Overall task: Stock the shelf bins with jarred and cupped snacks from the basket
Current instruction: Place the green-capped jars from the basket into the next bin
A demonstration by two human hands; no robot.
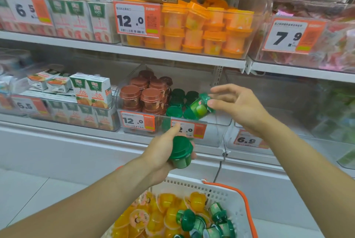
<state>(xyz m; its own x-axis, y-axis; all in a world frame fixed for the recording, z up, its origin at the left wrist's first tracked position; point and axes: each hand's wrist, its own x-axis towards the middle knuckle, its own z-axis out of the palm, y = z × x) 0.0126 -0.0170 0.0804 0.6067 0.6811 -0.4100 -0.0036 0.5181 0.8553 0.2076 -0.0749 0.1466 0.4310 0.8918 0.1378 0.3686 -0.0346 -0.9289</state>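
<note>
**Green-lidded cup at bin mouth, second cup waiting in left hand**

Tilted green jelly cup (201, 107) at the right end of the green row inside the lower clear bin (221, 134); lid end up and to the right, body angled down-left toward the upright green-lidded cups (174, 111) already seated. Long axis roughly diagonal, not yet upright. Right hand (238, 107) immediately right of it, fingers spread and relaxed, fingertips (211, 103) at the lid edge; contact or narrow gap cannot be told. No curl round the cup.

Second green-lidded cup (180, 151) gripped in left hand (163, 153), fingers wrapped under the body, thumb up the side, lid facing the camera. Held in front of and below the bin's front wall, just under the price tag (189, 128). Open bin space lies up and to the right of this cup; right hand nearer that space than the left.

Brown-lidded cups (146, 95) fill the left half of the same bin. Orange-lidded cups (207, 30) piled in the bin on the shelf above. White basket (226, 195) with orange handle below, holding more green cups (209, 222) and yellow jelly cups (153, 216).

Judgement: tilted cup probably needs righting; left-hand cup next in.
</note>
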